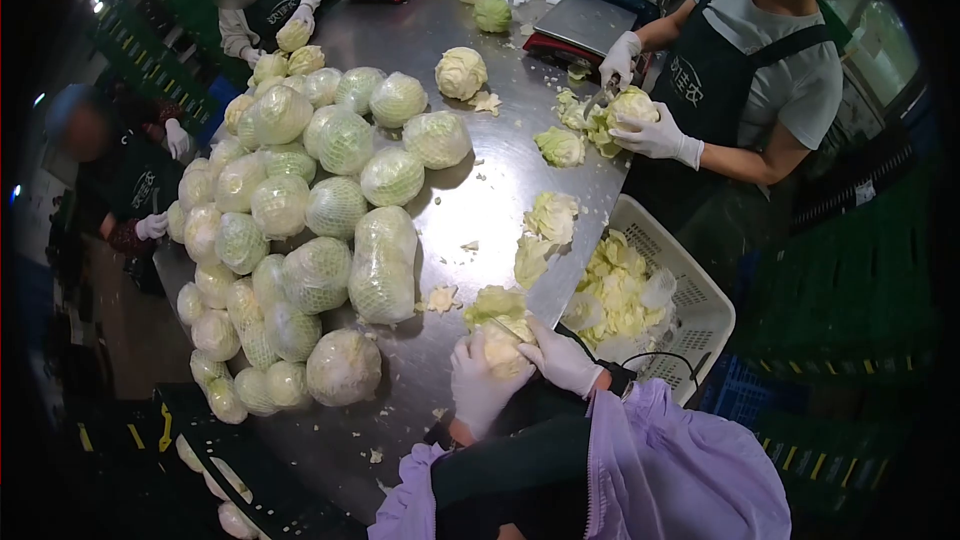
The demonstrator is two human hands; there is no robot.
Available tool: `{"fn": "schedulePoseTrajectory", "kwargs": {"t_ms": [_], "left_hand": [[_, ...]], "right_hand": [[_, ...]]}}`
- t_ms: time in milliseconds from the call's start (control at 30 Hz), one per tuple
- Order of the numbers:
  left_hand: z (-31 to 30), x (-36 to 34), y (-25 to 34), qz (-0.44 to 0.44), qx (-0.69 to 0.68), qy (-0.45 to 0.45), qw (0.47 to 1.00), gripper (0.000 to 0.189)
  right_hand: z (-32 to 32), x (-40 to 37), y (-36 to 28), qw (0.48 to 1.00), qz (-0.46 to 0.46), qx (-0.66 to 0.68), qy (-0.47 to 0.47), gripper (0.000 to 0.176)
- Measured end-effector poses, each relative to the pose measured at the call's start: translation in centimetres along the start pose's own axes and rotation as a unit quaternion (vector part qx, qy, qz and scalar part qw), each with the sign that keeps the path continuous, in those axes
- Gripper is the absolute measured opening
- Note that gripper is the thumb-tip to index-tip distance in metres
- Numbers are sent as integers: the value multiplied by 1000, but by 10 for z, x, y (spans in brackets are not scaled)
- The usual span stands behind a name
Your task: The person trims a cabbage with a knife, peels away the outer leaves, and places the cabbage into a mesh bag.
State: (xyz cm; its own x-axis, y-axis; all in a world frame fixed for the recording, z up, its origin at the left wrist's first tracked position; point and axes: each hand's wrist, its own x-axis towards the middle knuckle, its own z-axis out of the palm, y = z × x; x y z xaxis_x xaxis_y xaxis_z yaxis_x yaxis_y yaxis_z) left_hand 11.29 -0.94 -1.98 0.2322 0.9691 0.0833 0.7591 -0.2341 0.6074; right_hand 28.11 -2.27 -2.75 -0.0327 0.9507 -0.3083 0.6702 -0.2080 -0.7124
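Note:
At the near edge of the steel table, my left hand [482, 385] in a white glove is wrapped round the side of a pale cabbage [508, 352]. My right hand [564, 360], gloved too, is closed at the cabbage's other side on a knife [507, 329], whose thin blade lies across the top of the head; the handle is hidden in the glove. A loose green outer leaf [494, 304] lies just beyond the cabbage. A cut leaf piece [440, 298] rests to the left, near a film-wrapped cabbage [344, 368].
Many wrapped cabbages [385, 262] cover the left of the steel table [450, 210]. A white basket [715, 315] of trimmed leaves stands right of me. Across the right edge, a co-worker [740, 70] trims another cabbage; two more people stand at the far left. Red scales [575, 30] sit behind.

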Motion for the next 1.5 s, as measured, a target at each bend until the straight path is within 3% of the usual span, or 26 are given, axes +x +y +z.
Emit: {"fn": "schedulePoseTrajectory", "kwargs": {"t_ms": [67,200,267,300,367,500,567,667,700,733,800,833,867,900,933,967,1000,1067,1100,1200,1333,1367,1400,1467,1500], "left_hand": [[4,0,-4,0,0,6,1000,89],[4,0,-6,0,-13,10,1000,90],[2,-1,-6,-2,-11,9,1000,89],[2,-1,-6,-1,-11,8,1000,89],[3,-1,-8,-4,-18,6,1000,89],[-4,2,-16,3,-66,-14,998,89],[-6,1,-30,-6,-103,-13,995,89],[-3,-4,-67,-31,-178,-30,983,92],[-3,-6,-81,-52,-237,-58,968,94],[-3,-6,-89,-71,-295,-85,949,95],[-3,-15,-90,-84,-280,-97,951,96],[-4,-16,-77,-59,-248,-47,966,97],[-6,-15,-64,-29,-215,2,976,98],[-11,-12,-51,-27,-215,-1,976,98],[-17,-11,-37,28,-112,-11,993,100],[-20,-11,-31,80,-8,-18,997,103],[-19,-11,-33,78,-7,-16,997,103],[-16,-10,-42,33,-50,-14,998,105],[-17,-10,-42,33,-49,-14,998,105],[-18,-6,-41,42,-46,-10,998,103],[-21,-6,-33,57,-16,-15,998,104],[-20,-7,-30,76,27,-13,997,105],[-19,-6,-31,76,26,-14,997,105],[-13,-6,-36,59,-4,-1,998,105],[-13,-6,-40,57,-5,-2,998,105]], "right_hand": [[8,3,13,993,-87,29,75,59],[-1,5,22,984,-102,117,86,51],[-9,3,15,978,6,208,6,46],[-7,5,13,978,6,208,5,46],[3,7,11,980,-140,49,132,40],[11,18,30,959,-189,113,180,31],[3,15,27,949,84,298,57,26],[1,21,54,916,129,378,36,27],[-9,21,56,946,144,290,20,35],[-13,22,50,947,140,290,19,35],[-15,14,29,994,-38,28,101,57],[-21,12,9,999,4,46,25,76],[-9,14,5,999,6,48,24,76],[6,19,5,996,-68,24,59,76],[13,21,-2,985,-142,-3,93,76],[15,23,-8,983,-150,3,108,61],[10,24,-12,983,-152,3,106,61],[3,27,-18,992,-108,34,51,43],[3,25,-18,987,-131,26,86,34],[5,36,1,991,-87,28,94,35],[5,26,-5,996,-53,64,30,41],[16,25,-8,987,-125,38,89,41],[20,26,-4,988,-124,37,89,41],[29,33,9,974,-5,227,10,34],[33,36,20,957,3,287,37,29]]}}
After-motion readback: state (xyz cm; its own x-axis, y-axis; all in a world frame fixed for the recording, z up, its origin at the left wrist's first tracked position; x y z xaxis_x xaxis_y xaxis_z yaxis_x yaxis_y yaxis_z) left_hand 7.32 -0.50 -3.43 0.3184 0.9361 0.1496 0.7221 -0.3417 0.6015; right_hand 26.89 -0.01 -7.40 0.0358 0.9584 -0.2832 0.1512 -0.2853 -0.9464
